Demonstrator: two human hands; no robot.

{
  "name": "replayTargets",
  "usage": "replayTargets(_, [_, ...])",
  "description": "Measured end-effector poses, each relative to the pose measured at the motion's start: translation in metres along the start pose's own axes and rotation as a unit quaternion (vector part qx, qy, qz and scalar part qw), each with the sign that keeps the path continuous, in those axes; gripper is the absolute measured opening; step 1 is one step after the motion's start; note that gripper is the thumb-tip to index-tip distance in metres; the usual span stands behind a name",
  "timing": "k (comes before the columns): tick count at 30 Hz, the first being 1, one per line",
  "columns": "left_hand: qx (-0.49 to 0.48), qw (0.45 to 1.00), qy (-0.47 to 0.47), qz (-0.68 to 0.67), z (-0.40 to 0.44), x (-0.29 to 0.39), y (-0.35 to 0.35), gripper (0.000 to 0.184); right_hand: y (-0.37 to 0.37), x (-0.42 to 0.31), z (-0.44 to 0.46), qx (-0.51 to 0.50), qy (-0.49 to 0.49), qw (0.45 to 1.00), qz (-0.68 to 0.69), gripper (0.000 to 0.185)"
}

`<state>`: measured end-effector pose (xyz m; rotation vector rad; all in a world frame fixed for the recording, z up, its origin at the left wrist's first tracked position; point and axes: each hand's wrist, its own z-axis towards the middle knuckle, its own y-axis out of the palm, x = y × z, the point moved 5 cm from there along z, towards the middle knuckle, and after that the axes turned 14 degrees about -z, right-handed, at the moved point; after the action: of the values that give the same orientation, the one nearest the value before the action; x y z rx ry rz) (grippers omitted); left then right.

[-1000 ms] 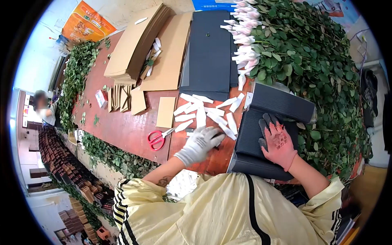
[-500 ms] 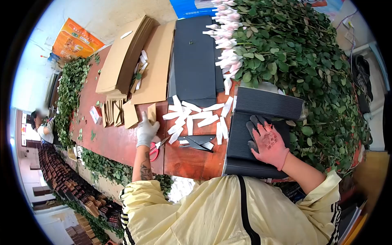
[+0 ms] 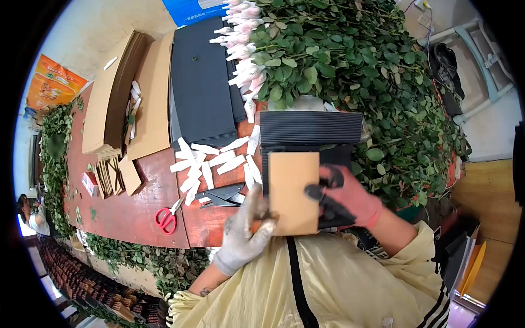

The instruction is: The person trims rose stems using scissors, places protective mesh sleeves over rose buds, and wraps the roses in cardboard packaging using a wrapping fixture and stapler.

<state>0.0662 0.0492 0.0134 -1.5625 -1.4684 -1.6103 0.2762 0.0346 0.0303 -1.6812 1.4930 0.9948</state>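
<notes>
Cardboard [image 3: 294, 194] btwn hands [image 3: 243, 232] [image 3: 350, 198]; orange poster [image 3: 52, 83] txt illegible.

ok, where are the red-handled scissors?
Head view, left of centre: the scissors lie on the red table by its near edge, left of the left hand and the black tool.

The card [image 3: 294, 194] sits between the left hand [image 3: 246, 236], at its 8 o'clock, and the right hand [image 3: 350, 199], at 3. Counting from the card, the panel [image 3: 310, 128] lies at 12 o'clock, leaves [image 3: 350, 71] at 1, buds [image 3: 240, 51] at 11. On the table [image 3: 150, 188], strips [image 3: 231, 165] lie at 10, the board stack [image 3: 109, 93] farther along, scissors [image 3: 172, 211] at 9.
</notes>
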Motion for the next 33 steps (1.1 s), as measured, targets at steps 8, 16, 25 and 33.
replayTargets(8, [-0.233,0.772,0.228,0.545,0.019,-0.005,0.014,0.057,-0.035,0.037,0.037,0.012,0.152,0.968,-0.201,0.026])
replayTargets(16, [-0.283,0.769,0.177,0.546,0.024,-0.007,0.028,0.049,-0.034,0.036,0.041,0.076,0.183,0.913,-0.356,0.021])
replayTargets(25, [-0.317,0.743,0.171,0.565,0.026,-0.014,0.041,0.052,-0.034,0.029,0.037,0.081,0.112,0.907,-0.397,0.021])
replayTargets(33, [-0.319,0.743,0.175,0.562,0.025,-0.016,0.041,0.052,-0.033,0.039,0.038,0.076,0.096,0.912,-0.391,0.019])
